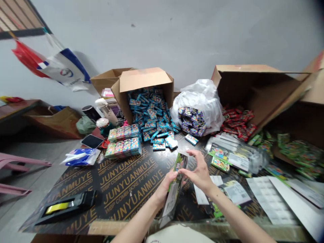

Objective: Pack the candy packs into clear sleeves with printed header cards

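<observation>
My left hand [164, 189] and my right hand [198, 168] hold up a green printed card [180, 165] between them. Its lower part sits in a clear plastic sleeve [170, 206] that hangs toward the table edge. My left fingers grip the card's lower left side, and my right fingers pinch its upper right edge. Both hands are over a black plywood tabletop [126, 192] printed with gold lettering. Stacks of similar printed sheets [235, 192] lie just right of my right hand.
Blue packets [152, 116] spill from a tipped carton near stacked boxed packs [123, 143]. Further right are packets in a white plastic bag [192, 121] and red packets [238, 121] by another carton. A black tape dispenser [65, 207] lies front left. A grey wall stands behind.
</observation>
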Tool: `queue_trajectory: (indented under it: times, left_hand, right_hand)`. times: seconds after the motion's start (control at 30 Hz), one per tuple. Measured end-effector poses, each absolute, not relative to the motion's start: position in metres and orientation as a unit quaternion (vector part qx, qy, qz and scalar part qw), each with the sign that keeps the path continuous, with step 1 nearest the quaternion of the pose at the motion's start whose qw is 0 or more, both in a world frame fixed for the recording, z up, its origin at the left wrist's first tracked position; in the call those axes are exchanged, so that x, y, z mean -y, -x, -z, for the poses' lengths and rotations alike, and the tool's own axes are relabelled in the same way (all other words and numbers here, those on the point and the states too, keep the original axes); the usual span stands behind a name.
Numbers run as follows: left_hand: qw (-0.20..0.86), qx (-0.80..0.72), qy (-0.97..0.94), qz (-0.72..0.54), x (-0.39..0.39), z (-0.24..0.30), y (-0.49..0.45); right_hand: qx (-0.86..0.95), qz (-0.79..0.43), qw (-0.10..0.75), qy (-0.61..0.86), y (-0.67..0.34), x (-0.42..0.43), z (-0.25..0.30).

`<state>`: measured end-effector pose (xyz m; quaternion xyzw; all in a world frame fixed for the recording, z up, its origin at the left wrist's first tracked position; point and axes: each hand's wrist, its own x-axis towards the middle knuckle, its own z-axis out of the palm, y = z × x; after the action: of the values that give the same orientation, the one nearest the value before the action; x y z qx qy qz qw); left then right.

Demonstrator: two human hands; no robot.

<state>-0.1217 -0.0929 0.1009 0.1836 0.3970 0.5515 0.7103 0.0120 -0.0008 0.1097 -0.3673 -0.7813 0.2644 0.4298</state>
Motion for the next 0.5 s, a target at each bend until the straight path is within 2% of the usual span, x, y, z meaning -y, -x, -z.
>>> queue_trajectory:
  times: [0.2, 0.3, 0.4, 0.5]
  left_hand:
    - [0.672, -0.385, -0.307, -0.553, 0.09, -0.099, 0.128]
    - [0.658, -0.382, -0.349, -0.547, 0.091, -0.108, 0.131]
    - [0.655, -0.395, -0.364, -0.532, 0.096, -0.114, 0.129]
    - [0.662, -0.412, -0.328, -0.533, 0.097, -0.114, 0.125]
  right_hand:
    - [0.827, -0.332, 0.336, 0.304, -0.018, -0.007, -0.131]
    - [0.871, -0.369, 0.24, 0.218, -0.024, -0.008, -0.138]
    - [0.877, -0.402, 0.16, 0.209, -0.029, -0.009, -0.141]
    - [0.845, -0.447, 0.181, 0.231, -0.029, -0.012, -0.136]
